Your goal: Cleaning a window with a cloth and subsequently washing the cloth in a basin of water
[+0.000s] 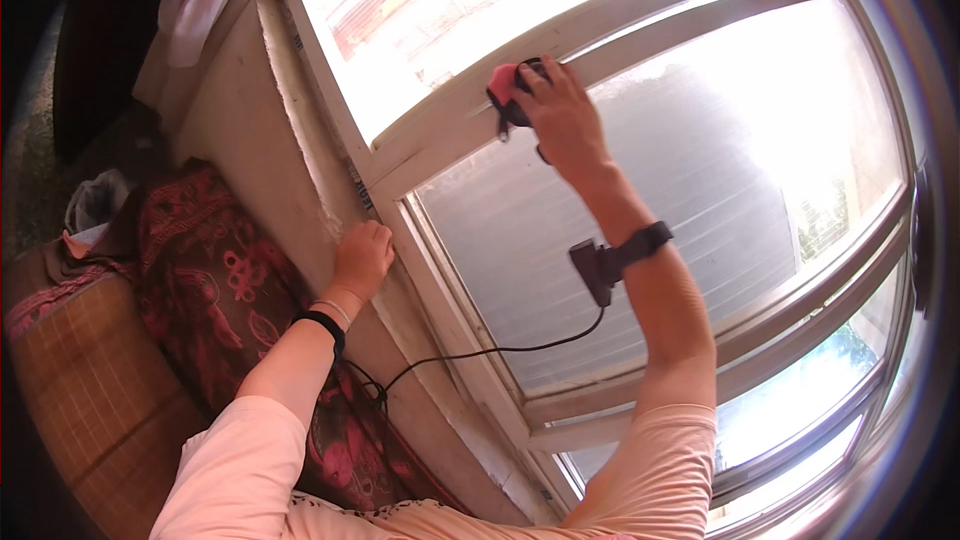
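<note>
My right hand (562,109) is stretched up against the window, with its fingers closed around a small black and pink pad-like tool (506,90). A short strap or tab hangs from this tool, which meets the white frame bar (450,131) between two glass panes; its exact kind is unclear. Lower down, my left hand (363,261) rests on the window ledge (394,307) beside the side frame. Its fingers are curled, and their undersides are hidden. Under my right hand lies the large glass pane (600,240), with a ribbed grey surface showing behind it.
A black cable (495,350) runs from the device strapped on my right wrist (600,266) across the pane towards my left arm. Below the ledge are a dark floral cloth (240,285) and a brown woven mat (105,390). White fabric (202,0) hangs at upper left.
</note>
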The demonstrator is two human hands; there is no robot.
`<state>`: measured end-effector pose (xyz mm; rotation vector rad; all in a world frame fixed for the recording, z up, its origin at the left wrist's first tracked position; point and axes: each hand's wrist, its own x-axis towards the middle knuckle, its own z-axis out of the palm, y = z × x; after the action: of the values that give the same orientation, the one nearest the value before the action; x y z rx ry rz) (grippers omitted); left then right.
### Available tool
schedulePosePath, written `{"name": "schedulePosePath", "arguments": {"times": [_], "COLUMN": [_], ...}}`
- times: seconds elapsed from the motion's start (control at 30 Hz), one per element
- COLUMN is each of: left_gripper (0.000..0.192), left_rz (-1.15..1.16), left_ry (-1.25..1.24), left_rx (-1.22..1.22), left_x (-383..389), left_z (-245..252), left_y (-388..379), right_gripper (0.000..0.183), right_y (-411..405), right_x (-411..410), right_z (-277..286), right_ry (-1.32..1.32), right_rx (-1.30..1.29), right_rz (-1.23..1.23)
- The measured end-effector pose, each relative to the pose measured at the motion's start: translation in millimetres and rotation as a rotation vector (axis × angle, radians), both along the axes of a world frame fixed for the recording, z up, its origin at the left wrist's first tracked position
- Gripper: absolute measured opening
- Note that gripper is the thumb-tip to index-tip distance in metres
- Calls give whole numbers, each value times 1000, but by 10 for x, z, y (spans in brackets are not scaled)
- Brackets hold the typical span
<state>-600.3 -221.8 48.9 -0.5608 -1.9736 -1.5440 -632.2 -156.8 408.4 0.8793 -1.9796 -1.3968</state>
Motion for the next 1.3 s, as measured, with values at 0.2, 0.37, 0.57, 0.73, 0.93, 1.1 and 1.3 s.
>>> {"name": "schedulePosePath", "arguments": {"times": [0.2,0.37,0.57,0.73,0.93,1.1,1.3], "left_gripper": [15,16,19,20,16,18,15], "left_rz": [11,7,15,14,35,46,55], "left_ry": [24,38,31,9,15,30,12], "left_rx": [22,60,31,-1,35,12,24], "left_x": [-8,24,30,5,-6,15,23], "left_z": [22,77,76,56,45,39,27], "left_y": [-66,-28,-25,-24,-50,-24,-32], "right_gripper": [30,34,39,36,31,28,24], "right_y": [-139,30,-7,-212,-417,-458,-427], "right_x": [-251,-513,-837,-961,-965,-957,-896], "right_z": [1143,2292,2485,2236,1737,1610,1086], "right_ry": [132,372,702,567,489,349,216], "right_rx": [-91,-131,-212,-140,18,73,59], "right_rz": [-56,-48,-256,-374,-493,-501,-415]}}
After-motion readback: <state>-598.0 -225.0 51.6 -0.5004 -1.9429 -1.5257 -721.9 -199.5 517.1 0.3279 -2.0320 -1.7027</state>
